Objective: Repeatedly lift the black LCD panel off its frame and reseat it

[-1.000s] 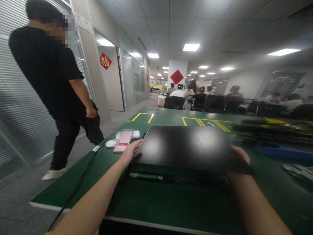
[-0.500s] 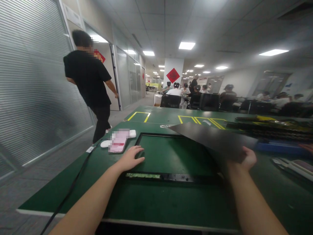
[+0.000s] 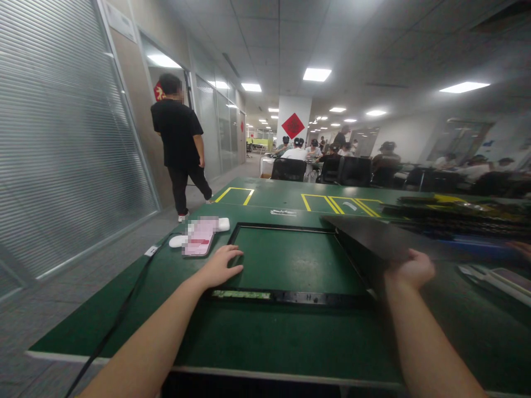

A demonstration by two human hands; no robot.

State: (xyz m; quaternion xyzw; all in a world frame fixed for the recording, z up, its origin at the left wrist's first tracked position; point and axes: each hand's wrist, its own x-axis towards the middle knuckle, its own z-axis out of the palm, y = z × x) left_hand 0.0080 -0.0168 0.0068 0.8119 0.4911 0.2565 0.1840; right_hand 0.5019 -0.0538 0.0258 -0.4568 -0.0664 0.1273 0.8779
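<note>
A thin black rectangular frame lies flat on the green table, a strip of green circuit board showing along its near bar. Over the frame's left bar rests my left hand, its fingers stretched and the thumb apart. My right hand is closed on the edge of a thin dark sheet. That sheet is tilted above and beyond the frame's right side, partly covering it. The fingertips behind the sheet are hidden.
A pink phone and white items lie left of the frame. Yellow tape marks the far table. Dark strips are piled at right, near a pale device. Another person's hand shows at the right edge. A person stands by the doorway.
The dark sheet has moved right and uncovered more of the frame's far right corner. My left hand has stayed on the left bar. The person in black has walked farther away.
</note>
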